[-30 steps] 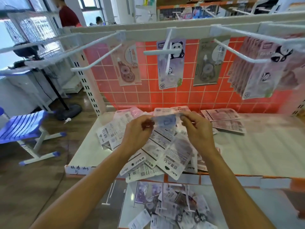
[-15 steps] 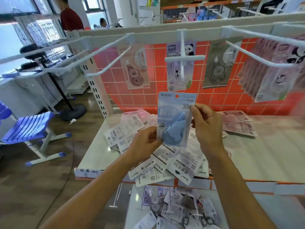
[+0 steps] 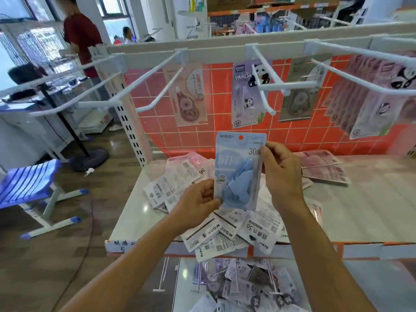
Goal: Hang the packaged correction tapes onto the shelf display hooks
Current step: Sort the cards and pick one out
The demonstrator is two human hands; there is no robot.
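Through the head camera, the blue correction tape pack (image 3: 239, 172) stood upright in the air just above the shelf (image 3: 364, 206), held between both hands. The left hand (image 3: 198, 204) pinched its lower left corner with curled fingers, and the right hand (image 3: 282, 174) gripped its upper right edge. Its round hanging hole (showing orange at the top of the card) sat below the white display hooks (image 3: 157, 91) and apart from them. Under the hands a loose pile of packs (image 3: 225, 235) lay on the shelf, mostly printed backs up. A pink pack (image 3: 188, 95), a panda pack (image 3: 244, 97) and a grey pack (image 3: 299, 102) hung against the orange tiled panel (image 3: 220, 129), with a full row of panda packs (image 3: 371, 104) further right.
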